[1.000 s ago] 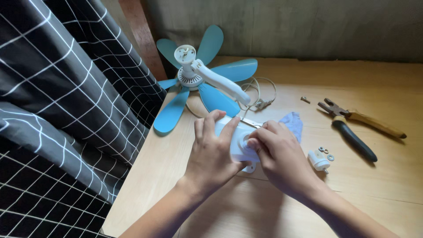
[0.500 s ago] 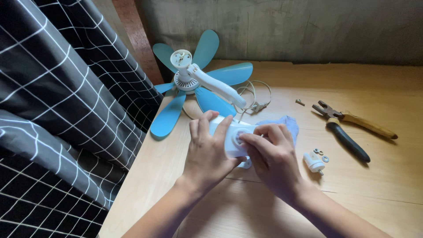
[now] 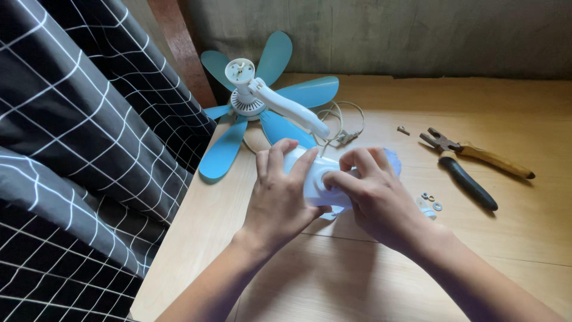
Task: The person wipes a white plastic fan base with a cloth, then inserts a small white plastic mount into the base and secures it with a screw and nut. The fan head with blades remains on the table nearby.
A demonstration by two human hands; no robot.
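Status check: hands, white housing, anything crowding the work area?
Left hand and right hand both grip white housing. Fan just behind; pliers, washers to right.

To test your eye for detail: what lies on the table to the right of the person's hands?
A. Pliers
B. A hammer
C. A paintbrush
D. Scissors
A: pliers with one black and one tan handle lie on the table right of the right hand, near some small washers.

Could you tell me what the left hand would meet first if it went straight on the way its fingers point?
Probably the blue fan blade just beyond the white housing that the left hand grips, then the fan's white arm; depth is unclear from this view.
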